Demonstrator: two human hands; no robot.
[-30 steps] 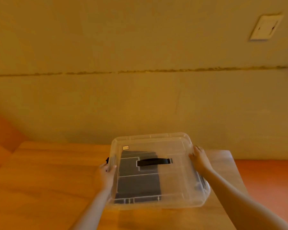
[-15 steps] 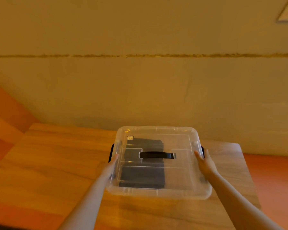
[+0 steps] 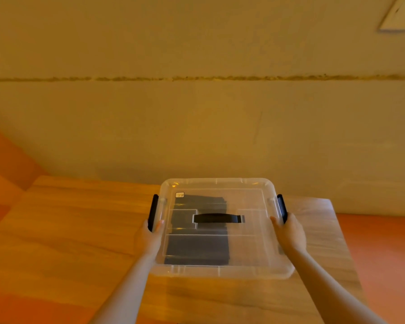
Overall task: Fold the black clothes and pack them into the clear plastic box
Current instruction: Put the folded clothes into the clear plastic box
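Observation:
The clear plastic box [image 3: 250,265] rests on the wooden table with its clear lid on. A black carry handle [image 3: 216,218] lies across the middle of the lid. Folded black clothes [image 3: 198,249] show through the lid in the left half of the box. My left hand [image 3: 150,237] presses on the black latch [image 3: 153,212] at the box's left side. My right hand [image 3: 290,232] presses on the black latch [image 3: 281,206] at the right side. Both latches stand upright against the box walls.
The wooden table [image 3: 75,230] runs to the left and toward me. A plain wall [image 3: 197,125] rises just behind the box. Orange floor [image 3: 384,253] lies past the table's right edge. A white wall plate [image 3: 398,15] is at the top right.
My hands have slid from the lid's edges onto the two side latches. The black latches now stand flat against the box sides. The view has tilted down a little.

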